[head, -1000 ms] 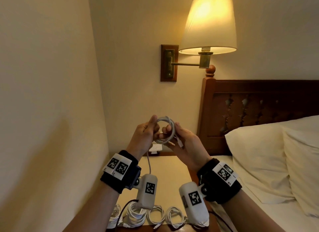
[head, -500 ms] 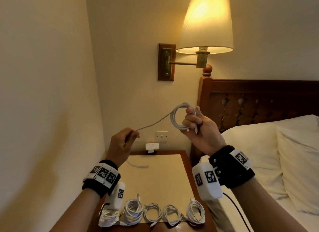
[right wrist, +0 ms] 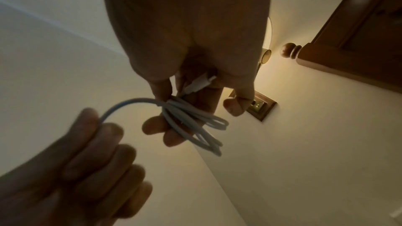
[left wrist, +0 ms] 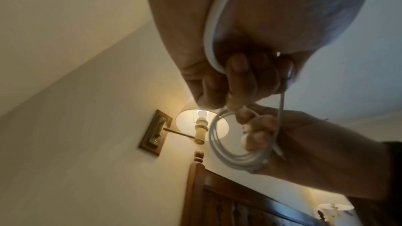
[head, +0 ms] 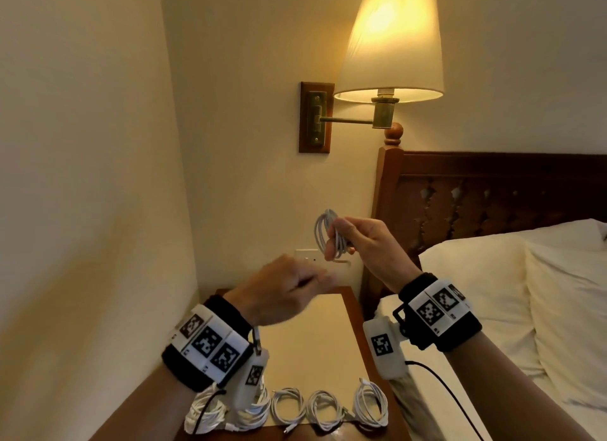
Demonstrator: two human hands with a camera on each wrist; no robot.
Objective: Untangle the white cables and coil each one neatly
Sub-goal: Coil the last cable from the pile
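My right hand (head: 348,235) holds a small coil of white cable (head: 328,237) in the air above the nightstand, fingers curled round the loops (right wrist: 195,126); a plug (right wrist: 199,83) lies against the palm. The cable's loose tail (right wrist: 121,107) runs to my left hand (head: 295,289), which is lower and to the left, blurred, and pinches the tail in curled fingers (left wrist: 237,82). In the left wrist view the coil (left wrist: 237,154) hangs just beyond the left fingertips. Several coiled white cables (head: 322,407) lie in a row along the nightstand's front edge.
The wooden nightstand (head: 312,338) stands in the corner between a cream wall and the bed. A lit wall lamp (head: 391,43) hangs above. The wooden headboard (head: 492,197) and white pillows (head: 492,276) are to the right. A wall socket (head: 308,255) sits behind the hands.
The left hand has swung in from the far left toward the coil, shortening the stretched tail. The right hand has turned the coil edge-on.
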